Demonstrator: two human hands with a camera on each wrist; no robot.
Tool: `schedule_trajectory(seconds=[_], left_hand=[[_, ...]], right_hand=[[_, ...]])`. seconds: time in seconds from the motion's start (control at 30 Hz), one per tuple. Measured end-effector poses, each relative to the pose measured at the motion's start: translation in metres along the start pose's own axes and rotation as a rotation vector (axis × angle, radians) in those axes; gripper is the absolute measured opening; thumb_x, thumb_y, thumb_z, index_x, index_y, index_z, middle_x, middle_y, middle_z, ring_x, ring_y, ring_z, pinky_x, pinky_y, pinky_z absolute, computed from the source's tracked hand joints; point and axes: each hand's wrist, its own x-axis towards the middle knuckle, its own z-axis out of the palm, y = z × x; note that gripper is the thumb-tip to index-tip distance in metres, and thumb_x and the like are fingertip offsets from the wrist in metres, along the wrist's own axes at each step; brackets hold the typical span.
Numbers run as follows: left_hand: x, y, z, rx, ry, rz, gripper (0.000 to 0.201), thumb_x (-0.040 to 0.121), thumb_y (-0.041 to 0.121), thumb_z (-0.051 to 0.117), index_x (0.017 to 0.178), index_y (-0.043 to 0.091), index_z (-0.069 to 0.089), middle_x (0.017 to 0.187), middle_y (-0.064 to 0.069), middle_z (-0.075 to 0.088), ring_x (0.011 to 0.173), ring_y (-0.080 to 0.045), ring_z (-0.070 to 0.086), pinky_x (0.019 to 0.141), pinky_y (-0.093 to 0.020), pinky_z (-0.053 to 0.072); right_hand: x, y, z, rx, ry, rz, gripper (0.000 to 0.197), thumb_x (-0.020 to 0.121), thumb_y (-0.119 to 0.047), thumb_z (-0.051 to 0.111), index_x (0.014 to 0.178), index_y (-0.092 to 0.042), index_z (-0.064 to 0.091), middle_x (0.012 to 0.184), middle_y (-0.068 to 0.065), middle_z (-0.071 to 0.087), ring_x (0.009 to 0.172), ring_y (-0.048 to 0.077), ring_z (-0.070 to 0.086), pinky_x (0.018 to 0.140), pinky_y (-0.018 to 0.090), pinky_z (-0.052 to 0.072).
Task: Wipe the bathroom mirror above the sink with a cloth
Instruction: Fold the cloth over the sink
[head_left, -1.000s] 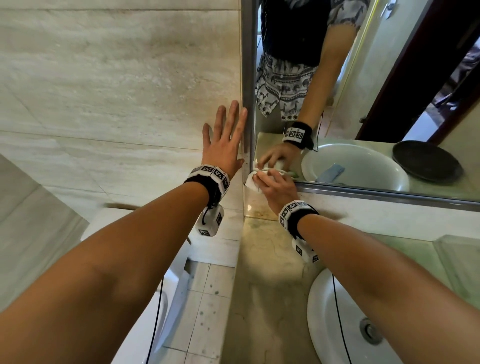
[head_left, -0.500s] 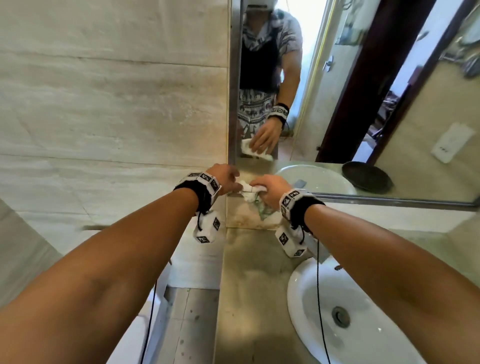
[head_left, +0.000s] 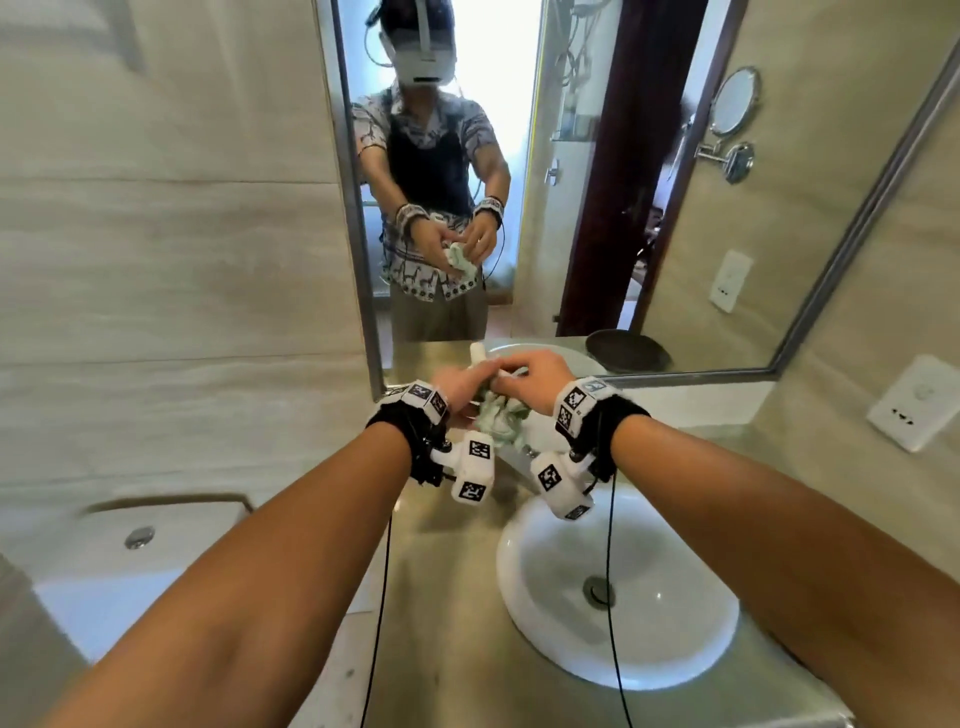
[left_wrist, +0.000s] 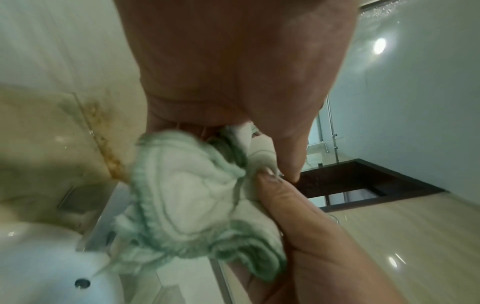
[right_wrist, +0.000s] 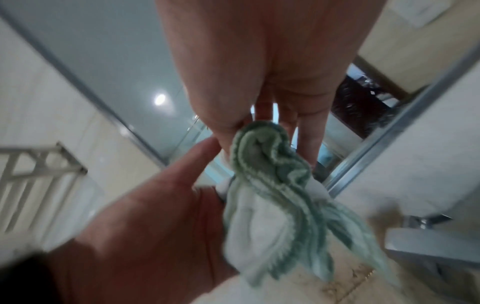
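Green-edged white cloth (head_left: 497, 422) hangs bunched between both hands, over the counter's back edge just below the mirror (head_left: 613, 208) — off the glass. The left hand (head_left: 460, 387) and right hand (head_left: 530, 375) each pinch its top (likely refolding). The mirror stands straight ahead and above, equally near both hands.

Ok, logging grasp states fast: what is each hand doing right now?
Left hand: grips the bunched green-and-white cloth.
Right hand: pinches the same cloth at its top, thumb against fingers.
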Motion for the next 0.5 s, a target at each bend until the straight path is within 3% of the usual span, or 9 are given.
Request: schedule_trajectory(seconds=[0.07,0.13,0.2,0.27,0.4,0.5], left_hand=[[-0.013,0.004,0.033,0.000,0.003,0.019,0.040,0.085,0.052,0.068,0.094,0.013,0.065,0.074,-0.004,0.064,0.063,-0.020,0.060,0.059,-0.028,0.052],[-0.026,0.002,0.069,-0.009,-0.013,0.042,0.037,0.081,0.046,0.075,0.096,0.014,0.066,0.075,-0.003,0.065,0.059,-0.017,0.060,0.052,-0.024,0.048],[-0.036,-0.004,0.111,-0.014,-0.067,0.028,0.046,0.071,0.041,0.083,0.104,0.012,0.068,0.090,-0.007,0.072,0.073,-0.022,0.068,0.065,-0.033,0.056],[-0.048,-0.010,0.153,-0.018,-0.093,0.002,0.043,0.075,0.030,0.083,0.111,0.012,0.068,0.102,-0.010,0.074,0.087,-0.026,0.071,0.076,-0.040,0.059],[-0.071,-0.015,0.226,-0.050,-0.112,-0.009,0.030,0.084,0.013,0.076,0.111,0.002,0.067,0.093,-0.012,0.071,0.064,-0.018,0.070,0.051,-0.024,0.055],[-0.078,-0.023,0.274,-0.113,-0.147,-0.047,0.028,0.086,0.008,0.072,0.112,0.001,0.064,0.088,-0.011,0.069,0.063,-0.016,0.069,0.054,-0.024,0.058]], right_hand=[[-0.023,0.016,-0.026,0.028,-0.030,0.049,0.023,0.088,-0.022,0.066,0.109,-0.015,0.072,0.095,0.002,0.071,0.086,0.012,0.062,0.079,0.028,0.050],[-0.045,0.040,-0.056,0.023,-0.022,0.106,0.023,0.093,-0.027,0.060,0.107,-0.013,0.072,0.094,0.006,0.071,0.084,0.014,0.059,0.075,0.030,0.046],[-0.071,0.070,-0.087,0.044,-0.004,0.176,0.024,0.093,-0.029,0.058,0.105,-0.014,0.072,0.088,0.002,0.068,0.082,0.018,0.060,0.076,0.034,0.048],[-0.099,0.099,-0.118,0.083,0.005,0.220,0.023,0.095,-0.026,0.056,0.104,-0.010,0.071,0.090,0.004,0.068,0.085,0.021,0.061,0.082,0.040,0.050],[-0.156,0.149,-0.169,0.068,0.023,0.286,0.024,0.098,-0.021,0.051,0.099,-0.003,0.067,0.094,0.012,0.064,0.089,0.022,0.056,0.080,0.033,0.043],[-0.197,0.193,-0.198,0.098,0.024,0.393,0.029,0.098,-0.023,0.051,0.107,0.001,0.064,0.100,0.010,0.064,0.096,0.023,0.058,0.087,0.032,0.044]])
